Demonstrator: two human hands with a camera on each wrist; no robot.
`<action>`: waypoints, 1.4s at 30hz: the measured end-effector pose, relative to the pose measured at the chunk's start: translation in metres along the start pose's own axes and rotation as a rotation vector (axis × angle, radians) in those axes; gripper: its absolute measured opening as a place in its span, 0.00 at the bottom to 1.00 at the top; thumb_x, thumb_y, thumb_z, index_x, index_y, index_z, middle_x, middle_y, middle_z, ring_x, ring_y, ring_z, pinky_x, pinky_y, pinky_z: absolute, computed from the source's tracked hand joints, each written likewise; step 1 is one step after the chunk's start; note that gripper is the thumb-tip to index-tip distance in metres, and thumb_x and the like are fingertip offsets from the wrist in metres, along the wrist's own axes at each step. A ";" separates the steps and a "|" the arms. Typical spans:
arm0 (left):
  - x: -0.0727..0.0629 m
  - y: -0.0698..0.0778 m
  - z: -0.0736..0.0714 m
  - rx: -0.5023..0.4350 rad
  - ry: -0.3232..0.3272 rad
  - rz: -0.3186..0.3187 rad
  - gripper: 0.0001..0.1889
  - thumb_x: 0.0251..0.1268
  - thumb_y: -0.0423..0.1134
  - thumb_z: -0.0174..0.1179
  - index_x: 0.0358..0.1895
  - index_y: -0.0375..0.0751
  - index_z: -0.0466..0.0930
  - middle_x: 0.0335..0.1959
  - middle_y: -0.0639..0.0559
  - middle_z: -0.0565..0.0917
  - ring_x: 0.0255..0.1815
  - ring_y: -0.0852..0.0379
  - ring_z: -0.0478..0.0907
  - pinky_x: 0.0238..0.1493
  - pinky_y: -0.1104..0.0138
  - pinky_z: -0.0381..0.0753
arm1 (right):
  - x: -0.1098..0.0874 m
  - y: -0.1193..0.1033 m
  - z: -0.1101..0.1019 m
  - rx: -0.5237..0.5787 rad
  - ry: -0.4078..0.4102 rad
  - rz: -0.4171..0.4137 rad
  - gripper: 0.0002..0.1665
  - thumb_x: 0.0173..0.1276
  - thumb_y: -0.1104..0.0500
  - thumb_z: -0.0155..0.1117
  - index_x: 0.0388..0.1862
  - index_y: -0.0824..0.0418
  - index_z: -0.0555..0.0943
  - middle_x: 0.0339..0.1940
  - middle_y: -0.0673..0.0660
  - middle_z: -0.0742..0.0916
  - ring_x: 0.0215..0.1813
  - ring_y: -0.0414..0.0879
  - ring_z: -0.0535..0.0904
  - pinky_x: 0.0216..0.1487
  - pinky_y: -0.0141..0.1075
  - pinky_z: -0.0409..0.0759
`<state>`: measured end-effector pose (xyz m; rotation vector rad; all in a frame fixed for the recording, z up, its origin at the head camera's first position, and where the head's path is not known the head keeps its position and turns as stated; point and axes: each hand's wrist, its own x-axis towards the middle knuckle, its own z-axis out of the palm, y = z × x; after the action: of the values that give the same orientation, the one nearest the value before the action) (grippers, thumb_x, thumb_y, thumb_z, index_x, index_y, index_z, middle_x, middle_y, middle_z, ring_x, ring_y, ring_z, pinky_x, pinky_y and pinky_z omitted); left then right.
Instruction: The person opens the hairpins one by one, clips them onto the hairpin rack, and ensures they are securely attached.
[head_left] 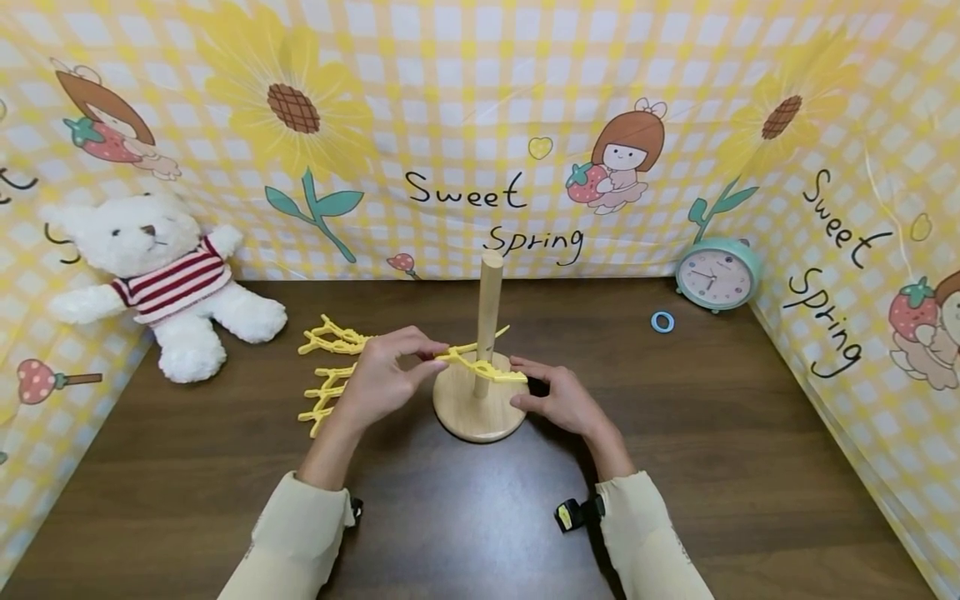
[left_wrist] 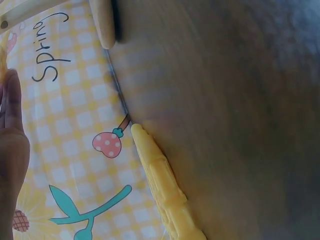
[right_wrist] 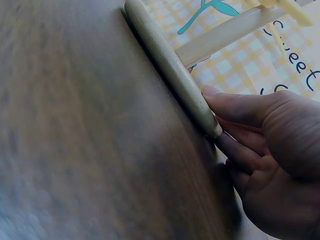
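Observation:
A round wooden base with an upright post, a wooden stand [head_left: 489, 300], stands mid-table. My left hand [head_left: 386, 375] pinches a yellow branch-shaped plastic piece [head_left: 506, 375] between thumb and fingers. That piece lies across the post in the head view, its forked end reaching to the right; whether it touches the post I cannot tell. On the right side, my right hand [head_left: 562, 400] holds the rim of the base [right_wrist: 175, 75], thumb on top and fingers at the edge. In the left wrist view only part of the left hand [left_wrist: 12, 150] shows.
More yellow branch-shaped pieces [head_left: 330, 337] lie on the table left of the stand, partly behind the left hand. A white teddy bear [head_left: 176, 283] sits at the back left. At the back right are a blue ring [head_left: 662, 322] and a green alarm clock [head_left: 716, 275].

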<state>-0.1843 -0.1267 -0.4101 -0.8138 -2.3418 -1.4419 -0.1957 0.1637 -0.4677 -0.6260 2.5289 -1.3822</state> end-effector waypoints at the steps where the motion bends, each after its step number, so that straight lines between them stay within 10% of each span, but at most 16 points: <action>1: 0.000 0.000 0.001 -0.002 -0.001 0.001 0.09 0.58 0.26 0.73 0.41 0.41 0.91 0.32 0.59 0.85 0.35 0.59 0.81 0.38 0.66 0.81 | 0.000 0.000 0.000 0.003 0.000 0.000 0.32 0.66 0.61 0.74 0.68 0.65 0.78 0.72 0.57 0.77 0.75 0.54 0.66 0.73 0.52 0.64; 19: -0.003 -0.008 0.001 0.019 -0.072 -0.049 0.14 0.58 0.31 0.75 0.48 0.38 0.88 0.39 0.53 0.85 0.42 0.50 0.83 0.48 0.49 0.83 | -0.002 -0.002 -0.002 -0.021 0.002 0.019 0.30 0.66 0.60 0.75 0.66 0.65 0.80 0.71 0.60 0.77 0.74 0.55 0.68 0.72 0.52 0.67; 30: -0.001 -0.010 -0.002 0.055 -0.095 -0.025 0.14 0.60 0.33 0.74 0.49 0.40 0.87 0.44 0.53 0.85 0.46 0.46 0.83 0.51 0.57 0.83 | -0.001 -0.001 -0.001 -0.009 0.010 0.025 0.30 0.65 0.60 0.75 0.66 0.65 0.80 0.71 0.60 0.77 0.74 0.55 0.68 0.72 0.52 0.66; 42: -0.005 -0.010 -0.013 -0.024 -0.131 -0.197 0.20 0.61 0.39 0.75 0.56 0.42 0.85 0.52 0.51 0.83 0.55 0.44 0.81 0.60 0.53 0.78 | 0.000 -0.001 -0.002 -0.030 -0.003 0.030 0.31 0.66 0.59 0.75 0.67 0.64 0.79 0.72 0.58 0.76 0.75 0.54 0.67 0.72 0.51 0.67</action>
<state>-0.1867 -0.1430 -0.4136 -0.7212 -2.5704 -1.5385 -0.1962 0.1648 -0.4661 -0.5926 2.5502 -1.3353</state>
